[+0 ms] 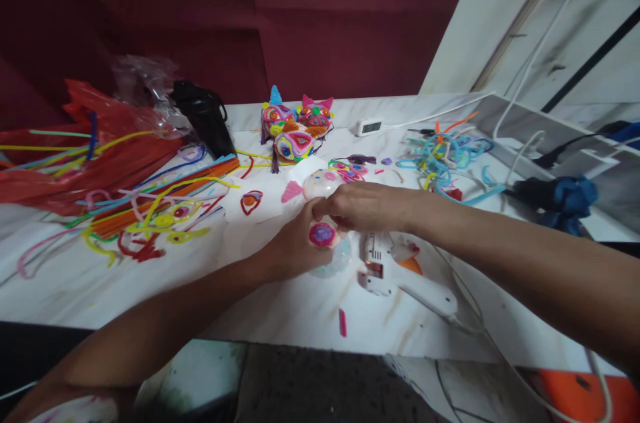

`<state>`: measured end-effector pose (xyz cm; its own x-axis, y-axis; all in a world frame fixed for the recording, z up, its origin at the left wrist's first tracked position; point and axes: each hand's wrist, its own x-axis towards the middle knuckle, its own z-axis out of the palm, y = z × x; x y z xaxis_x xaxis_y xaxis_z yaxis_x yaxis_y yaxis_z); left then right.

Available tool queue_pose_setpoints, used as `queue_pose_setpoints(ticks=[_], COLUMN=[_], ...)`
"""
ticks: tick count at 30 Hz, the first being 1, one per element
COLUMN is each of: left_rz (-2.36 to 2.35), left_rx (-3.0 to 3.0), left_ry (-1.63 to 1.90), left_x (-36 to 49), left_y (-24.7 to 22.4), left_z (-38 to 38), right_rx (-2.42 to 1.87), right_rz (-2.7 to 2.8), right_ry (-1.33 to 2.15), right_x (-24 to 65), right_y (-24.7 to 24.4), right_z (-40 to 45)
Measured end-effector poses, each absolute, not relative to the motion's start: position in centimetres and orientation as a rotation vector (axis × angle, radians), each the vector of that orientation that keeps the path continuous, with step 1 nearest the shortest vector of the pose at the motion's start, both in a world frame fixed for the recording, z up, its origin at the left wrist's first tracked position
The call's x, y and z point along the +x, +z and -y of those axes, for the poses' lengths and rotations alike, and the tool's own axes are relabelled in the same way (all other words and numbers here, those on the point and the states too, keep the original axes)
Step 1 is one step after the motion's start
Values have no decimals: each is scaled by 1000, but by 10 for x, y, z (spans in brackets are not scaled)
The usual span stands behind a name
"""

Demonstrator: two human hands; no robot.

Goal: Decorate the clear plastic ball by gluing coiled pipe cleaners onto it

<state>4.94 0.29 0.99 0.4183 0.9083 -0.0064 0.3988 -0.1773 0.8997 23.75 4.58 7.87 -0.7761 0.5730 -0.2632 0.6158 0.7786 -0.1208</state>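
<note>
My left hand [297, 243] is wrapped round the side of a clear ball [334, 262], which bears a pink and purple round patch [323, 234]. My right hand [345, 206] has its fingers pressed together at the top of this ball, touching the left thumb; anything between those fingertips is hidden. Just behind my hands sits another clear ball [317, 183] with small coloured pieces on it, beside a pink triangular piece [291, 192]. A white glue gun [400, 276] lies right of the ball, its handle pointing to the lower right. A pink strip [343, 322] lies nearer the front edge.
Three decorated balls [297, 123] stand at the back, near a small white display [370, 127]. Pipe cleaners [165, 200], a red bag [115, 156] and a black bottle [205, 116] are left. Blue coils [445, 156] and a white cable [473, 300] lie right.
</note>
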Motion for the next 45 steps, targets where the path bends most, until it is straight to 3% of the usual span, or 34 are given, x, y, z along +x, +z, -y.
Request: queue_pose_setpoints(ticks=[13,27,45], left_rz=[-1176,-1470,-1483], left_rx=[1878,1881,1905], left_ry=[753,488,547], left_x=[45,58,51], left_y=[9,14,4], left_z=[11,21,20], right_rx=[1014,1012,1025], right_rz=[-2850,-2732,-2727], right_ry=[-389,-456,-545], right_x=[239,242,246], right_y=[76,76,81], right_z=[-44,-46,-43])
